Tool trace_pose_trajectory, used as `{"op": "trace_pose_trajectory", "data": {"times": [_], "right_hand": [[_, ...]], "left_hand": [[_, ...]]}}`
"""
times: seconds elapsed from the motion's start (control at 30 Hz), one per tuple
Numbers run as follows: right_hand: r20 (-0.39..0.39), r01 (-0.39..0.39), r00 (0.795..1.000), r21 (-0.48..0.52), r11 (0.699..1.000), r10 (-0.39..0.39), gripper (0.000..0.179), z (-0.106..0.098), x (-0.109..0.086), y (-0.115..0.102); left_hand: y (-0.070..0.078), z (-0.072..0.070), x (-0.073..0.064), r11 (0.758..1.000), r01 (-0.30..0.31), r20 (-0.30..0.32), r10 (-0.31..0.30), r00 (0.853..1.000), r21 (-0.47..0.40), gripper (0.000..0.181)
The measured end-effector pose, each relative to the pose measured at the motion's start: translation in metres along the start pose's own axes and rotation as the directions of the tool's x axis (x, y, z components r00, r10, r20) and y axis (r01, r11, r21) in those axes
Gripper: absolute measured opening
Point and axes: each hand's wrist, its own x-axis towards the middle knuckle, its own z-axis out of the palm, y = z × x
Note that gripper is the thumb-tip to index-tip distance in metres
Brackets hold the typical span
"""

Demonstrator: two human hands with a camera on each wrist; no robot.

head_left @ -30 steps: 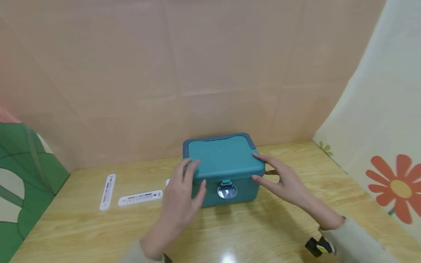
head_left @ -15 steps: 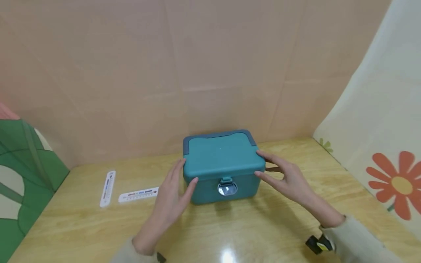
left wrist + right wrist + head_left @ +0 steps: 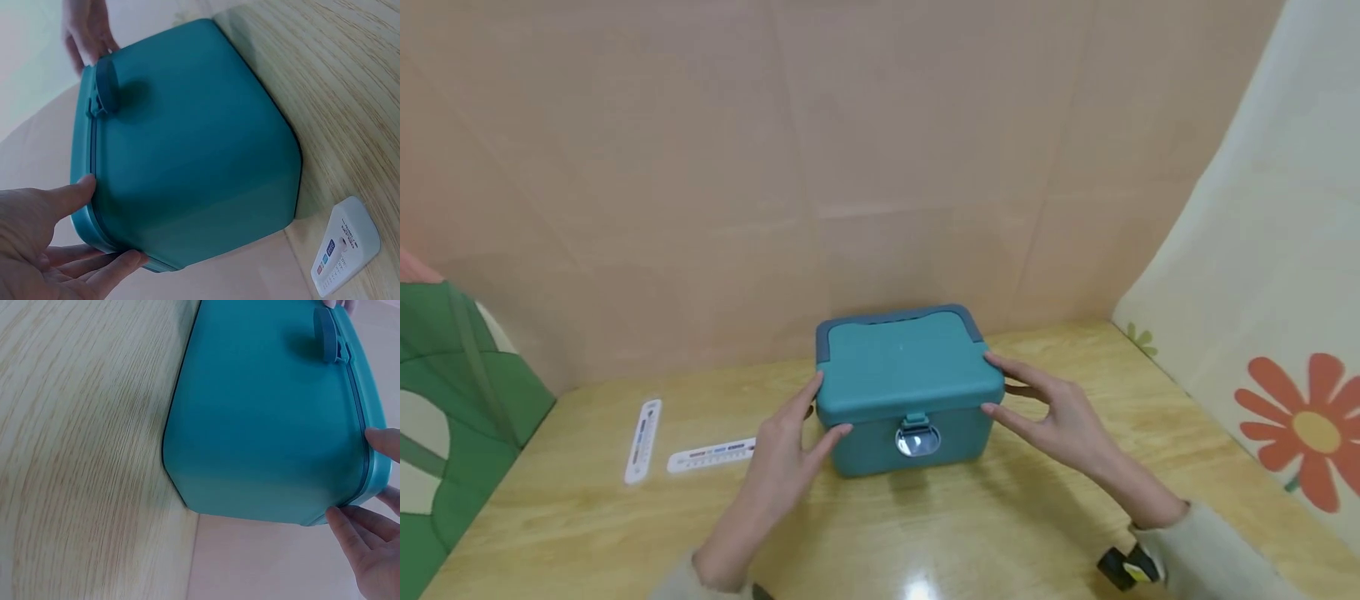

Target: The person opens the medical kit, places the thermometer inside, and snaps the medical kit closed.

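Note:
A teal plastic box (image 3: 910,362) with a lid stands on the wooden table, its rounded front latch (image 3: 917,438) sticking out from the front wall. My left hand (image 3: 782,454) holds the lid's front left corner, thumb at the front edge and fingers along the side. At the opposite front corner, my right hand (image 3: 1060,417) grips the lid the same way. In the left wrist view the left thumb (image 3: 78,194) lies at the lid's seam. The right wrist view shows the right fingertips (image 3: 337,519) under the lid's side edge. The lid sits down on the box.
Two white thermometer strips lie left of the box, one upright in view (image 3: 643,442) and one crosswise (image 3: 711,455), partly behind the left hand. Pinkish cloth (image 3: 880,167) hangs behind the table (image 3: 587,533); a flowered cloth (image 3: 1285,250) bounds the right.
My left hand has moved left and slightly down, from in front of the box to the lid's left corner. The right hand has barely shifted, and the box stands in the same place.

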Motion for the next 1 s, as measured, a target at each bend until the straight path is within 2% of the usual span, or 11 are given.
{"op": "trace_pose_trajectory", "data": {"times": [0.07, 0.23, 0.5, 0.73, 0.9, 1.0], "right_hand": [[-0.007, 0.004, 1.0, 0.003, 1.0, -0.004, 0.061, 0.003, -0.003, 0.001], [-0.014, -0.009, 1.0, 0.018, 1.0, 0.009, 0.06, 0.005, -0.004, 0.001], [-0.016, -0.031, 0.999, 0.034, 0.999, 0.031, 0.055, -0.004, 0.006, -0.005], [-0.036, -0.052, 0.998, 0.059, 0.997, 0.055, 0.052, -0.01, 0.015, -0.009], [-0.058, -0.096, 0.993, 0.116, 0.989, 0.103, 0.05, -0.013, 0.023, -0.015], [-0.089, -0.119, 0.987, 0.148, 0.982, 0.133, 0.048, -0.013, 0.028, -0.02]], "left_hand": [[0.0, 0.001, -0.003, 1.0, 0.021, 0.012, -0.021, 1.0, 0.0, 0.072], [-0.001, 0.002, -0.006, 1.0, 0.021, 0.001, -0.021, 1.0, 0.002, 0.07], [0.004, -0.005, 0.006, 0.998, -0.063, -0.061, 0.063, 0.996, 0.014, 0.064], [0.005, -0.01, 0.012, 0.999, -0.052, -0.083, 0.052, 0.995, 0.0, 0.063], [0.01, -0.016, 0.02, 0.998, -0.019, -0.077, 0.014, 0.997, -0.061, 0.063], [0.012, -0.018, 0.026, 0.995, -0.011, -0.094, 0.001, 0.996, -0.096, 0.061]]}}
